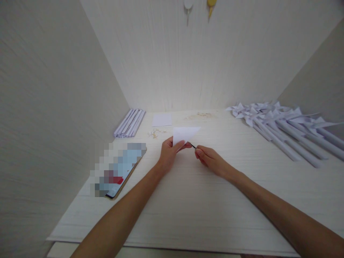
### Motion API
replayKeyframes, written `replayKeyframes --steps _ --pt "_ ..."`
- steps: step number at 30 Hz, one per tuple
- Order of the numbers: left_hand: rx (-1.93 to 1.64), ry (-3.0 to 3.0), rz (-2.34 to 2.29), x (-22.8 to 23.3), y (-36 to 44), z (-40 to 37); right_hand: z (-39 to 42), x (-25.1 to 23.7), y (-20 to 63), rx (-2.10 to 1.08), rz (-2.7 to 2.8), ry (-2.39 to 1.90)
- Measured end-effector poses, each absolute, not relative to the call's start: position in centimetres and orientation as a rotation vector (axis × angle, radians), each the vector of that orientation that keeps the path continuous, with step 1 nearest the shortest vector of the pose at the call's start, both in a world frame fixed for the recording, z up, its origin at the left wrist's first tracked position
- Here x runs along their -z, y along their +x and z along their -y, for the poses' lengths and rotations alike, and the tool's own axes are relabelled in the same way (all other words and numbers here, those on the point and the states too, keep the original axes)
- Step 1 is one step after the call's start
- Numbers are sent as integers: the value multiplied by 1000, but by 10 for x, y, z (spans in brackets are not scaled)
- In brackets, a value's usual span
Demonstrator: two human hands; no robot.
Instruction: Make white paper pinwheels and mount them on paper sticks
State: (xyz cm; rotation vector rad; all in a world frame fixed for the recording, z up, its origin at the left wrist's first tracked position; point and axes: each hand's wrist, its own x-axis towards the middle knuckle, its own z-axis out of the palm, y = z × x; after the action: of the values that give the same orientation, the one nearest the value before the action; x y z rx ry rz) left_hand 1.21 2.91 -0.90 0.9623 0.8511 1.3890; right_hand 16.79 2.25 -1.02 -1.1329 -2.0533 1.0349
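The left hand [170, 152] pinches a folded white paper triangle [185, 134] by its lower edge, fingers pressed together on it, above the middle of the white table [188, 215]. The triangle's long point aims right and slightly away. The right hand [211, 160] pinches a thin dark pin [192, 145], mostly hidden by the fingertips; what shows slants up-left toward the paper, its tip just beside the left fingers. Rolled paper sticks [129, 123] lie far left, finished paper pinwheels [282, 125] at right, cut off by the frame edge. A blurred phone [118, 170] lies near the left forearm.
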Motion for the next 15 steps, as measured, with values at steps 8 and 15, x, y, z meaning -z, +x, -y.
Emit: replayKeyframes --steps 8,15 --pt "-1356 961 -824 8 11 -29 -24 11 171 -1087 2059 -1143" --pt "-1357 939 -815 9 12 -30 -24 11 172 -1075 2059 -1139"
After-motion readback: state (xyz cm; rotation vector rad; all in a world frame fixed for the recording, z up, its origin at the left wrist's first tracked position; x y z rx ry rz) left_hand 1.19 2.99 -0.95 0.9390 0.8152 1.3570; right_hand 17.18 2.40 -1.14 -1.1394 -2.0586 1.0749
